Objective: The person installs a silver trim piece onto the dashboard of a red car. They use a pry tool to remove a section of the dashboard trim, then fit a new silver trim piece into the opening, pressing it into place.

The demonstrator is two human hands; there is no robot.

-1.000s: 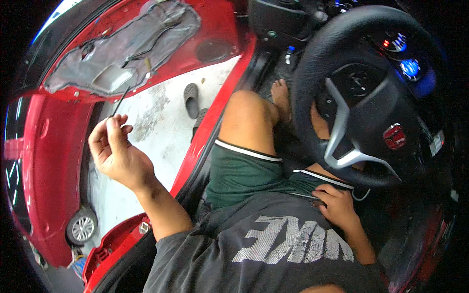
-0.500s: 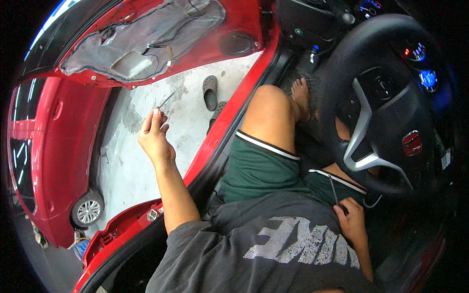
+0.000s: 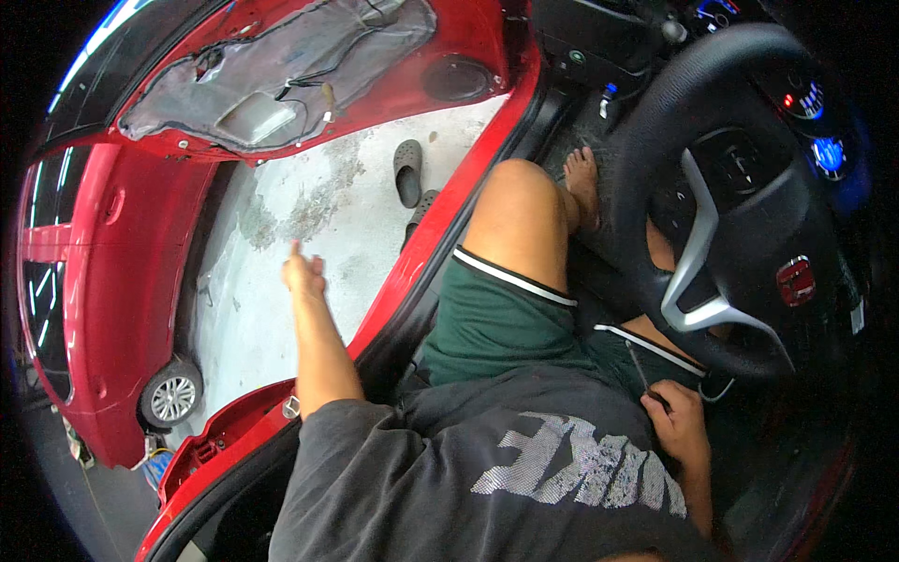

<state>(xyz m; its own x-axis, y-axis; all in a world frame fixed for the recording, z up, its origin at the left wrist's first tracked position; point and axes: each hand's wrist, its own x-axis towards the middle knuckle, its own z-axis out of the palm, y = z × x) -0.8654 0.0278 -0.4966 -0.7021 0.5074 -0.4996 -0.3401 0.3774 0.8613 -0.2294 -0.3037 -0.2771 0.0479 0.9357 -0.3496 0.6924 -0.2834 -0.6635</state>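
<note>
My left hand is stretched out through the open doorway, above the pale floor. Motion blurs its fingers, and no thin rod shows in front of them, so I cannot tell whether anything is in its grip. Over my lap, at the right, my right hand is closed around a screwdriver. The thin metal shaft points up and to the left across my green shorts. Most of its dark handle is hidden in my fingers.
A steering wheel stands close at the right. The open red car door, its trim off, shows grey sheeting and wires. Grey clogs lie on the floor beside the sill. Another red car is parked at left.
My left hand has drawn back toward me; the thin rod seen in its fingers earlier no longer shows. My right hand and the screwdriver have hardly moved.
</note>
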